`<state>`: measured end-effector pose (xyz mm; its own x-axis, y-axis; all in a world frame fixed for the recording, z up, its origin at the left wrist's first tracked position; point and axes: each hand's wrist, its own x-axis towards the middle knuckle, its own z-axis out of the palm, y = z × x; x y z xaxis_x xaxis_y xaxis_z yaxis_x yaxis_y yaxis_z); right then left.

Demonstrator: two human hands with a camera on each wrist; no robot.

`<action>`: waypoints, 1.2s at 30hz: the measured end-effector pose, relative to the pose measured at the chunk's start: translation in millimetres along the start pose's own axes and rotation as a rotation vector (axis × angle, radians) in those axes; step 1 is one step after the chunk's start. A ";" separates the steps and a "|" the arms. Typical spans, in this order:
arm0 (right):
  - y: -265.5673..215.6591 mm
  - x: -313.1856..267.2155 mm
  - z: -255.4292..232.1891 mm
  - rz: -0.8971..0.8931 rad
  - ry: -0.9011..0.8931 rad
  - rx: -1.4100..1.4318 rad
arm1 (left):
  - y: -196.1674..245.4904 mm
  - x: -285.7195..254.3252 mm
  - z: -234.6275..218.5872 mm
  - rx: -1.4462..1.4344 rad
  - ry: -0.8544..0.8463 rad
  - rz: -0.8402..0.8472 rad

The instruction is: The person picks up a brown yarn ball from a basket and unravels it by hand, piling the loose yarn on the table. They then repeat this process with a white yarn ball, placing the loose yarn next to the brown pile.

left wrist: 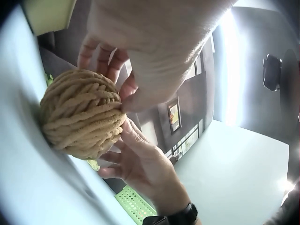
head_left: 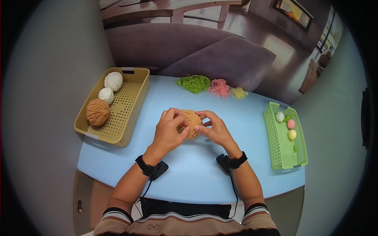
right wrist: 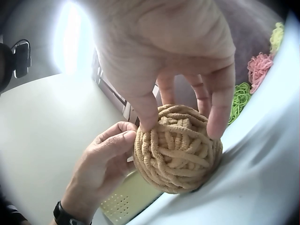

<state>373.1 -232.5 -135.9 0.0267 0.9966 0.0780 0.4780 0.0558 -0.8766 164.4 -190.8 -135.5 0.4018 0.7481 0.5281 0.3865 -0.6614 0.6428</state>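
Observation:
A tan ball of thick yarn (head_left: 191, 119) sits low over the blue table between both hands. My right hand (head_left: 216, 130) grips it, with the thumb on the near side and the fingers spread over the far side. On the ball's left, my left hand (head_left: 168, 130) has its thumb and index finger pinched together at the yarn strands, its other fingers curled by the ball's far side. The right wrist view shows the wound strands of the ball (right wrist: 178, 152) crossing each other, with the left thumb and index tips meeting at its edge.
A tan basket (head_left: 136, 102) at the left holds two white yarn balls and a brown one (head_left: 97, 112). Loose green (head_left: 195, 83), pink (head_left: 219, 88) and yellow yarn (head_left: 238, 93) lies along the back edge. A green basket (head_left: 274, 147) with several small balls stands right.

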 end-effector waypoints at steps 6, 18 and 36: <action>-0.6 0.9 6.3 -0.031 -0.030 -0.041 | 5.9 -0.6 -4.1 0.135 -0.032 0.026; -0.7 1.6 7.1 -0.113 -0.074 0.036 | -9.6 3.1 -5.0 0.049 0.004 -0.122; -21.3 -17.5 34.5 -0.267 0.274 -0.461 | 3.9 1.8 -6.0 0.153 -0.045 -0.099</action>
<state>332.1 -249.1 -134.9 0.0494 0.8965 0.4403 0.8296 0.2086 -0.5180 161.7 -191.7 -128.8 0.3914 0.8088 0.4388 0.5462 -0.5880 0.5966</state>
